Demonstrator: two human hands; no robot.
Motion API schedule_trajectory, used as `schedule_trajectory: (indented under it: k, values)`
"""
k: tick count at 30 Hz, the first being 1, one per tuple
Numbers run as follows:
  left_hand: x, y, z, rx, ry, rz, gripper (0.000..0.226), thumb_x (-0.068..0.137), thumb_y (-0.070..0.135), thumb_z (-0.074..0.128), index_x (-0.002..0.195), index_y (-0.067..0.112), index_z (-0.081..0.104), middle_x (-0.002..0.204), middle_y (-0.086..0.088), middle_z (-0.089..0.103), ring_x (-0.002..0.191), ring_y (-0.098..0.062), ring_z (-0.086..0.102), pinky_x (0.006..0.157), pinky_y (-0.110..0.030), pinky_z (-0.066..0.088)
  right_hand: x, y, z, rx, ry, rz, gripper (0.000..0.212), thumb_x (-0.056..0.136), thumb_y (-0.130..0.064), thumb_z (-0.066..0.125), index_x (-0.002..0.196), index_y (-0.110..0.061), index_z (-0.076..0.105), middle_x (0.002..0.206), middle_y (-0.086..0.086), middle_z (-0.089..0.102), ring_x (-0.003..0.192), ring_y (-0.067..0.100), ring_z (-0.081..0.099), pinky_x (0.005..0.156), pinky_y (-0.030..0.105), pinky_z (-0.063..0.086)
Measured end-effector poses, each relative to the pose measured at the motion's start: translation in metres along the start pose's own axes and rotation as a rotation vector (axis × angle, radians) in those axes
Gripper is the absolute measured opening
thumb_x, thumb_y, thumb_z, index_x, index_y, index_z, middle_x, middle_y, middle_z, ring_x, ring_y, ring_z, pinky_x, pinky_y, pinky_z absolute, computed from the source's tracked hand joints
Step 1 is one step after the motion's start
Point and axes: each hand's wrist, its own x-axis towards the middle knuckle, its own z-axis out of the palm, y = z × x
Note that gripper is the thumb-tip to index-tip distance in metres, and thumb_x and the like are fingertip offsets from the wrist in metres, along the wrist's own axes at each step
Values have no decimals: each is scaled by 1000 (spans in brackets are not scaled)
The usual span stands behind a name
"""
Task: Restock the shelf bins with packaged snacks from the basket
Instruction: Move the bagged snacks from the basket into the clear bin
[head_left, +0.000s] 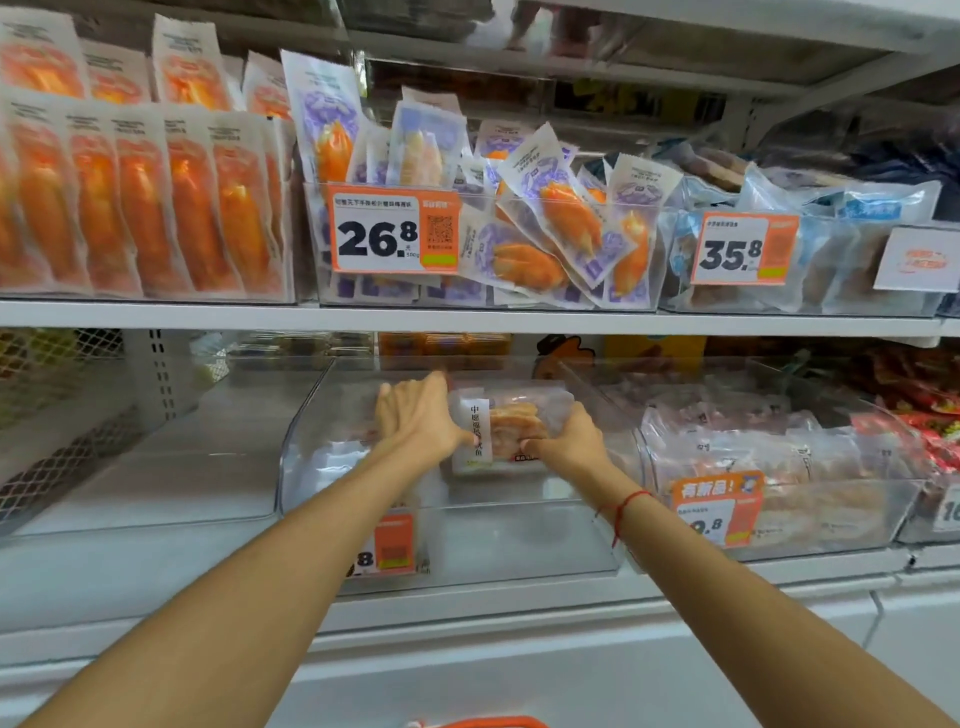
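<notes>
Both my hands reach into a clear plastic shelf bin (311, 457) on the lower shelf. Between them stands a clear snack packet (506, 426) with pale orange pieces and a white label strip. My left hand (421, 415) grips the packet's left edge with the thumb on its front. My right hand (569, 439) holds its right lower edge. The packet stands upright near the back of the bin. An orange basket rim (488, 722) shows at the bottom edge of the view.
The bin to the left (156, 467) holds nothing visible. The bin to the right (779, 499) holds clear snack packets behind an orange tag. The upper shelf (467, 317) carries bins of orange and purple packets with price tags 26.8 and 35.8.
</notes>
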Motion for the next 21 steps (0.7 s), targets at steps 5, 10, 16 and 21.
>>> schedule_trajectory:
  k: [5,10,16,21]
  values:
    - [19,-1,18,260,-41,85,59,71,55,73,112,15,57,112,-5,61,109,-22,55,94,-32,39,31,-2,16,-90,-82,96,37,83,-25,70,113,-5,61,109,10,61,106,29,60,89,36,50]
    - [33,-8,35,445,-90,159,62,76,57,67,123,19,55,139,-6,38,134,-24,26,108,-34,25,47,7,35,-220,-123,136,35,89,-27,64,117,-7,59,124,13,57,115,31,54,97,38,47]
    - [34,-8,38,462,-98,239,64,80,51,64,132,18,47,144,-8,34,138,-26,22,110,-37,22,51,8,37,-269,-162,187,35,90,-31,62,115,-8,55,118,16,54,99,35,59,88,38,52]
    - [29,-9,23,181,-334,391,40,83,35,67,118,26,53,128,-2,47,112,-21,45,81,-30,40,55,10,41,-266,-171,231,25,86,-13,66,102,-6,48,119,17,58,103,33,63,88,39,55]
